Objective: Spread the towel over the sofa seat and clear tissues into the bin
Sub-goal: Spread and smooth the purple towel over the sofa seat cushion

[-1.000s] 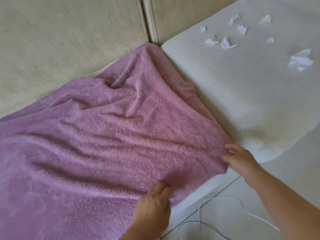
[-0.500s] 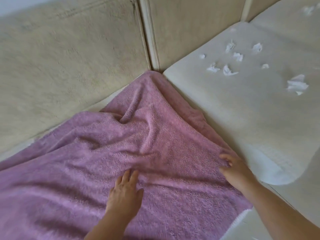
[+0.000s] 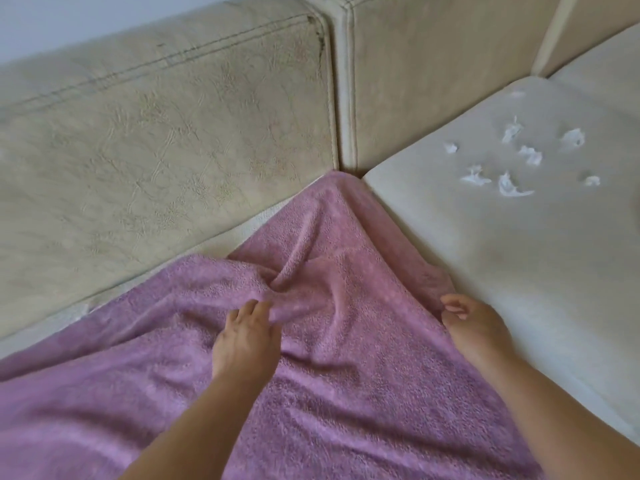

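Left hand (image 3: pixel 246 337): my fingers lie straight and flat on the towel (image 3: pixel 346 403) by its middle crease, up from the front hem.
Right hand (image 3: pixel 472 323): still pinching the towel's right edge.
Towel: over the seat, corner at the backrest (image 3: pixel 173 150) gap.
Tissues (image 3: pixel 512 188): unmoved on the next cushion (image 3: pixel 485 265).

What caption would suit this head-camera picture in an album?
Left hand flat on the towel, right hand gripping its edge; tissues lie on the next seat.

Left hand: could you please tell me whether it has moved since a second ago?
Yes. The left hand slid forward across the towel toward the backrest.
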A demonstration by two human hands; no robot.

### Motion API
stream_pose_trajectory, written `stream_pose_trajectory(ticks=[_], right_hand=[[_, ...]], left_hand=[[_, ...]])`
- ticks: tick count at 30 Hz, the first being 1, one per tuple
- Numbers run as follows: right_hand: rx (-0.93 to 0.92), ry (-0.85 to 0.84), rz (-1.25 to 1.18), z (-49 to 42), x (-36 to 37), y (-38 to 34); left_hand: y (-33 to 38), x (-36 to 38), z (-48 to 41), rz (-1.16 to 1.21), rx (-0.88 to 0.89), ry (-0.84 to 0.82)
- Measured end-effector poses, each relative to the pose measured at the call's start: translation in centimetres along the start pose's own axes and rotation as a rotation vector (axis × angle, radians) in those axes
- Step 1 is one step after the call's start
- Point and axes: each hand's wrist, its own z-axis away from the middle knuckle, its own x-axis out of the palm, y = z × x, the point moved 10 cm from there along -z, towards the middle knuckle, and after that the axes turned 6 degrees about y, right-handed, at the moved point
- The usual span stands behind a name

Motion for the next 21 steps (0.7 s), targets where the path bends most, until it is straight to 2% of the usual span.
stream_pose_trajectory(ticks=[7,13,15,18,21], right_hand=[[-0.302,-0.076,-0.053,-4.1,7.9,-14.7],[-0.511,-0.252,0.036,-3.9,17.8,-24.9],[-0.594,-0.326,0.146,-3.2,21.7,-27.4],[-0.701,-0.466,0.482,-1.3,27.8,-28.2],[-0.745,-0.496,0.731,-0.1,30.6,-27.8]], left_hand=[[-8.3,-3.4,-6.9,0.032,-0.316,0.063],[-16.3,-3.0,-9.4,-0.018,-0.438,-0.010],[-18.4,-1.8,-9.9,-0.017,-0.450,-0.079],[-20.7,-0.4,-10.4,0.009,-0.475,-0.127],[-21.2,-0.1,-11.1,-0.004,-0.442,-0.118]])
